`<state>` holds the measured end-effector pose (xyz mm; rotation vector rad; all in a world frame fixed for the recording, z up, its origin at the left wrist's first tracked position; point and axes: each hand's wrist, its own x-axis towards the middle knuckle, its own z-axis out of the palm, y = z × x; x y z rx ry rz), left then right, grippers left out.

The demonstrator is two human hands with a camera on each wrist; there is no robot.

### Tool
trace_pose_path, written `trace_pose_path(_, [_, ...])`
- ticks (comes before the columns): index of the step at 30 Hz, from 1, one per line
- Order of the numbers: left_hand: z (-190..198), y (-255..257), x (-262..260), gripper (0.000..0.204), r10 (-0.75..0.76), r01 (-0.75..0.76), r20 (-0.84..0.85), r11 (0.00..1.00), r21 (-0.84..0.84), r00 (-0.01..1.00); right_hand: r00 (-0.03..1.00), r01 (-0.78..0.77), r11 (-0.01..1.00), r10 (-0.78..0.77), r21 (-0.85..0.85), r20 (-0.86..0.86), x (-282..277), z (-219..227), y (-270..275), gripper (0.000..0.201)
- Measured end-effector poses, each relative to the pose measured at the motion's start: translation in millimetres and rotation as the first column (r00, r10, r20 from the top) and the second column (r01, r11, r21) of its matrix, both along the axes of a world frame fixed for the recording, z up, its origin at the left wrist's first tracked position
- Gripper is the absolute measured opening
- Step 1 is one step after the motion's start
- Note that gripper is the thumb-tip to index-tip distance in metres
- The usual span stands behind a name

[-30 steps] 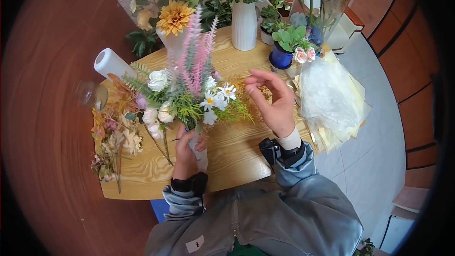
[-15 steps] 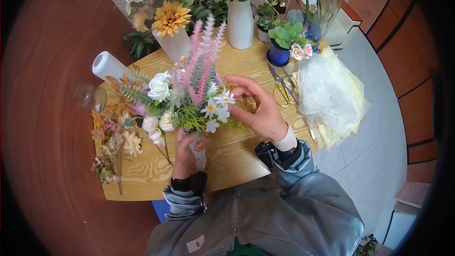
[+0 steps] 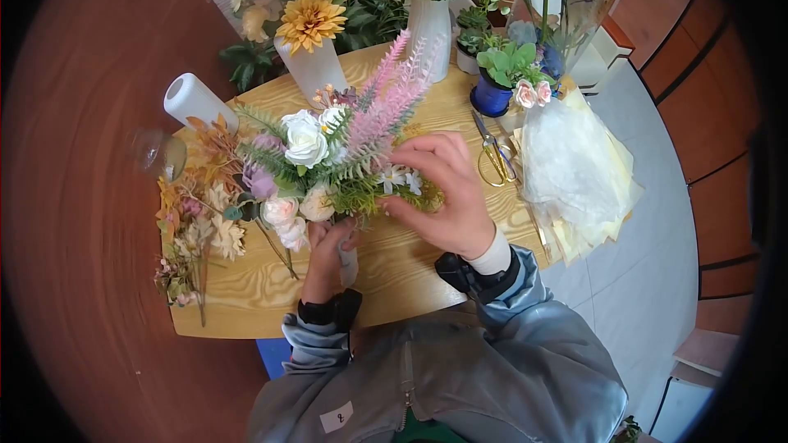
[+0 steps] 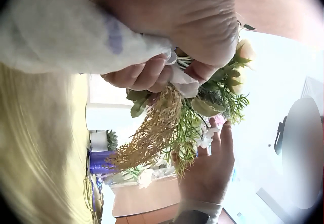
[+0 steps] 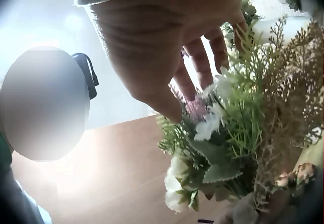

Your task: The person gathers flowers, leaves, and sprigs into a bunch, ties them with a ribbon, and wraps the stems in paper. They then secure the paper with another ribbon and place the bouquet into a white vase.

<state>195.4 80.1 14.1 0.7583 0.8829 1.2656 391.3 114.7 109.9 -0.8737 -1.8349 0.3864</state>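
Observation:
In the head view my left hand [image 3: 325, 258] grips a bouquet by its stems, low over the table. White wrapping [image 4: 76, 36] trails from the stems in the left wrist view. A white rose [image 3: 305, 141], pale pink blooms [image 3: 281, 212], purple flowers, ferns and tall pink flower spikes [image 3: 384, 111] fill the bouquet, the spikes leaning right. My right hand [image 3: 450, 197] is at the bouquet's right side, fingers loosely bent against the small white flowers [image 3: 400, 179]. Tan sprigs [image 4: 154, 125] and green sprigs hang at that side; the right fingertips are partly hidden among flowers.
Loose dried-look flowers [image 3: 222, 230] lie at the table's left, near a white bottle-like vase [image 3: 197, 102]. Filled white vases [image 3: 428, 37] line the back. Scissors [image 3: 492, 156], a blue pot [image 3: 491, 97] and wrapping sheets [image 3: 574, 168] are on the right.
My right hand has moved left, from beside the bouquet to its white flowers. The bouquet has turned in my left hand, and its pink spikes now lean right.

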Motion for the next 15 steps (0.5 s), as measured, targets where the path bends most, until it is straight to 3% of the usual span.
trace_pose_path(4, [5.6, -1.0, 3.2, 0.034, 0.008, -0.008, -0.007, 0.999, 0.039, 1.0, 0.998, 0.051, 0.999, -0.051, -0.015, 0.022, -8.7, -12.2, 0.6, 0.035])
trace_pose_path(6, [8.9, -2.9, 7.4, 0.024, 0.143, -0.142, -0.045, 0.989, 0.03, 0.989, 0.998, 0.06, 0.998, -0.06, -0.006, 0.008, -10.8, -15.0, 1.1, 0.031])
trace_pose_path(7, [8.7, -3.4, 6.1, 0.024, 0.138, -0.136, -0.045, 0.99, 0.028, 0.989, 0.998, 0.067, 0.998, -0.067, 0.007, -0.001, -11.5, -15.8, 1.8, 0.028])
trace_pose_path(11, [-2.4, -6.4, -3.9, 0.031, 0.084, -0.084, 0.074, 0.996, -0.009, 0.994, 0.992, 0.033, 0.999, -0.036, -0.021, -0.12, -1.4, -18.8, 8.4, 0.02])
trace_pose_path(13, [-14.4, -7.8, -11.9, 0.03, 0.081, -0.08, 0.143, 0.997, -0.011, 0.986, 0.934, 0.027, 0.975, -0.103, -0.221, -0.343, 6.3, -15.5, 10.8, 0.014])
trace_pose_path(15, [-25.7, -8.3, -23.3, 0.021, -0.114, 0.1, 0.269, 0.993, 0.065, 0.956, 0.95, 0.017, 0.979, -0.079, -0.201, -0.302, 16.0, -7.6, 14.8, 0.014])
